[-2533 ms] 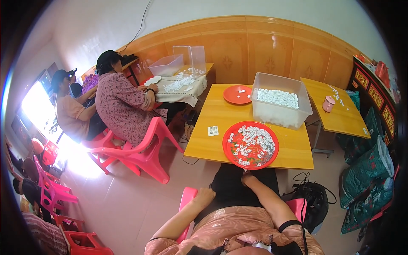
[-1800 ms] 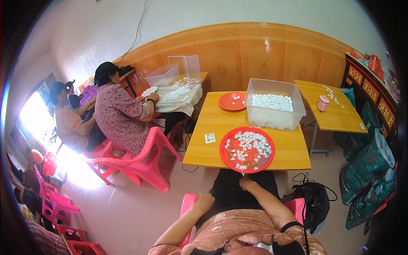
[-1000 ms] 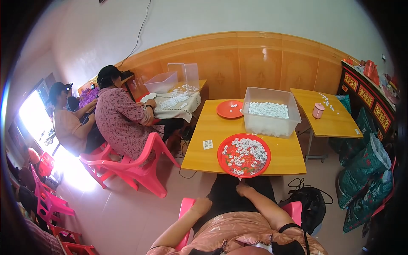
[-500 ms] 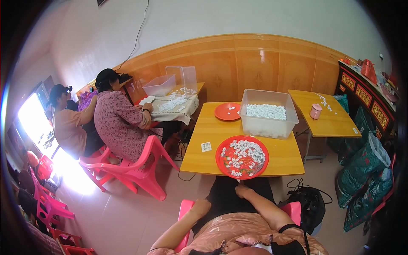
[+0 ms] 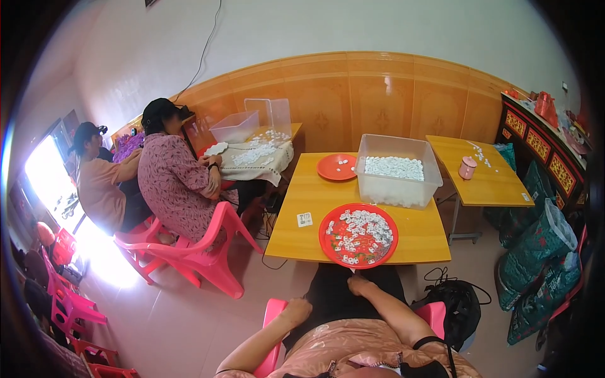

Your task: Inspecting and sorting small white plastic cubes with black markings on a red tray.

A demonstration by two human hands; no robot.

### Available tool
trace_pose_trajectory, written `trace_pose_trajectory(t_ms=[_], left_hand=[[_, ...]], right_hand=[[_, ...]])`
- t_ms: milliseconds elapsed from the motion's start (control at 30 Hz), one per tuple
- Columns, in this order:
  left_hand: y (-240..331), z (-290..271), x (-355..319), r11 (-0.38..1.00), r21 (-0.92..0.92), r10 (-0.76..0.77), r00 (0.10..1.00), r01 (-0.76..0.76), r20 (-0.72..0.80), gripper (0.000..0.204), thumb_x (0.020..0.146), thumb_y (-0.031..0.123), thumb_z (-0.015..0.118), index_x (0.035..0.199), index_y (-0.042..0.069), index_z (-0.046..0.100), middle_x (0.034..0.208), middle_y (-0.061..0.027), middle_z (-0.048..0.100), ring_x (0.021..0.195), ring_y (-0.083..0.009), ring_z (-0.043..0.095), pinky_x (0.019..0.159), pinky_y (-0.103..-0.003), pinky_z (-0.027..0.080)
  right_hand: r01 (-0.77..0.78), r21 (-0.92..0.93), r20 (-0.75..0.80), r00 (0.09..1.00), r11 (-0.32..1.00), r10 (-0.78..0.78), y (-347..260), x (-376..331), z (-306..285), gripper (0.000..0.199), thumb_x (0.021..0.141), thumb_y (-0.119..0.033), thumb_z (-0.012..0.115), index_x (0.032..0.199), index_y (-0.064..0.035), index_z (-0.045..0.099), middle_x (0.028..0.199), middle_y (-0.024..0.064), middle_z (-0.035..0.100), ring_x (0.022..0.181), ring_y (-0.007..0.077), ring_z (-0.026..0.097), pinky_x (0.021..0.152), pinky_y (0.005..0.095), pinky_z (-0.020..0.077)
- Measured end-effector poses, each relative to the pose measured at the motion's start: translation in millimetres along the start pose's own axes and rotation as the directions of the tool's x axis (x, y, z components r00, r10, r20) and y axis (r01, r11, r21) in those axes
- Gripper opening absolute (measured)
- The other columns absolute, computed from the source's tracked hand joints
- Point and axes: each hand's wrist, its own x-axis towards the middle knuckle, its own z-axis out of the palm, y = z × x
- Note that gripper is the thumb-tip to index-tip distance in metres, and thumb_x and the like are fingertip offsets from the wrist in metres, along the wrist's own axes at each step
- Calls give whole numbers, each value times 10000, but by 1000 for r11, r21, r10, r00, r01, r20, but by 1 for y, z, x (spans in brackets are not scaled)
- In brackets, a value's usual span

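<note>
Tray [image 5: 358, 235], red and round, lies on the near edge of the yellow table [image 5: 315, 201], heaped with small white pieces, just beyond the wearer's lap. Far left, two people sit on pink chairs [image 5: 189, 252] at another table covered with a cloth [image 5: 255, 159] strewn with white pieces, two clear tubs [image 5: 236, 126] behind it. More pink chairs stand stacked in the near left corner. The left hand [image 5: 296, 310] rests on the left thigh, closed into a loose fist and holding nothing that shows. A small card [image 5: 304, 219] lies on the yellow table, left of the tray. The right hand [image 5: 358, 283] lies on the right thigh, just near of the tray's rim; whether its fingers are curled or flat cannot be told, and nothing shows in it. Far of the tray stand a smaller red plate [image 5: 337, 167] with a few pieces and, right of it, a clear bin [image 5: 397, 173] full of white pieces. Further right, a second yellow table [image 5: 491, 183] carries a pink cup [image 5: 467, 167] and scattered pieces. A black bag [image 5: 457, 305] sits on the floor near right, green sacks [image 5: 535, 252] beyond it by a dark cabinet [image 5: 542, 135]
</note>
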Motion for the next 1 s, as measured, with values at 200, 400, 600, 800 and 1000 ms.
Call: trace_pose_trajectory(t_ms=[200,400,600,800,1000], left_hand=[[-1,5,3,998,48,28,1000,-28,-9,246,930,189,587,842,56,774,951,-156,753,883,-309,748,749,-440,612],[5,-1,2,990,130,61,998,-61,4,230,905,182,599,855,46,777,1065,-160,724,951,-324,715,811,-416,602],[26,-69,0,973,141,176,982,-185,74,216,903,200,607,884,66,775,1131,-137,700,1049,-297,667,882,-403,546],[74,-128,37,854,-367,174,867,-368,-466,370,993,186,629,1336,48,644,1227,-163,680,1155,-346,646,976,-441,524],[175,-179,97,285,-641,456,689,-712,-563,442,1106,277,496,1454,13,563,1404,-223,618,1325,-390,577,1150,-473,429]], right_hand=[[35,-23,-114,993,999,-37,3,-5,-1,353,909,-51,524,1163,82,730,1294,405,608,1239,522,604,1117,529,464],[-11,7,-120,993,1000,12,2,-5,3,338,886,-42,555,1145,77,737,1287,377,628,1218,515,611,1084,516,497],[67,-90,-58,996,994,-72,8,0,7,306,878,-56,568,1087,81,745,1245,353,667,1170,492,653,1071,514,501],[107,-265,-10,993,958,-114,0,-2,-2,267,943,-72,592,1104,48,768,1156,277,739,1157,406,704,982,482,571],[-61,-238,-78,996,969,44,3,-1,8,288,895,-104,650,1109,45,772,1255,280,695,1185,390,689,1075,506,502]])
